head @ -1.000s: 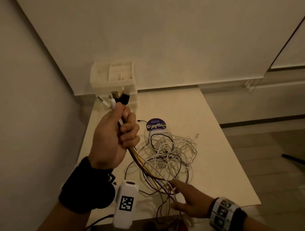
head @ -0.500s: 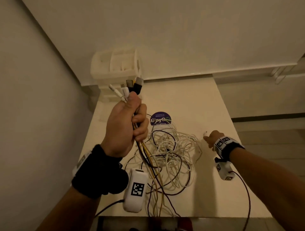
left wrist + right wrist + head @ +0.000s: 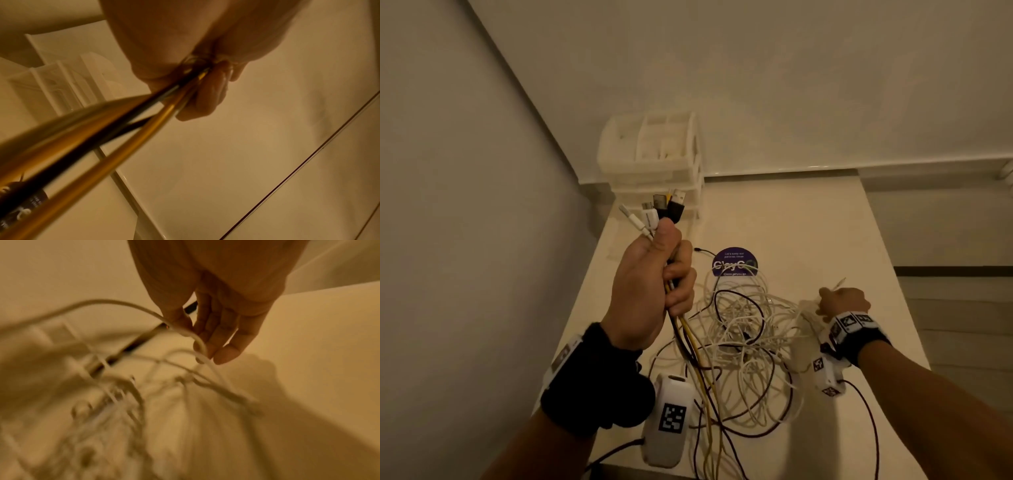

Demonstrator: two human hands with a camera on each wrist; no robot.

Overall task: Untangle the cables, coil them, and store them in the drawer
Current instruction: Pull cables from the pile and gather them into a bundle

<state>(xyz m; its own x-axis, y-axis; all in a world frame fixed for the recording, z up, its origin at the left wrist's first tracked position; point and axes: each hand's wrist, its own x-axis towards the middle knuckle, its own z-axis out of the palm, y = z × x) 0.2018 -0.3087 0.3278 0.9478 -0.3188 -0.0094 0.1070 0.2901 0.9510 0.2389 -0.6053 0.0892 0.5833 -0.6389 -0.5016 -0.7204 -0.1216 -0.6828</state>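
A white table [image 3: 808, 219] stands in a room corner, with a white plastic drawer unit [image 3: 654, 161] at its far left end against the wall. A round purple sticker [image 3: 736, 262] lies on the tabletop just beyond the cable pile [image 3: 743, 339], a loose tangle of white, dark and yellow cables spread between the 2 forearms. Loops of the tangle overlap one another and reach past the near table edge. The left hand [image 3: 650, 291] is raised above the table with the fingers curled tightly round a bundle of cable ends [image 3: 659, 212]; several plugs, white and black, protrude above the thumb, and the yellow and dark strands run down from the fist into the pile. In the left wrist view these strands [image 3: 115, 129] pass taut from the closed fingers toward the camera. The right hand [image 3: 842, 303] sits low at the right edge of the pile; its thumb and fingers pinch a thin white cable [image 3: 185, 331], with the remaining fingers only slightly bent.
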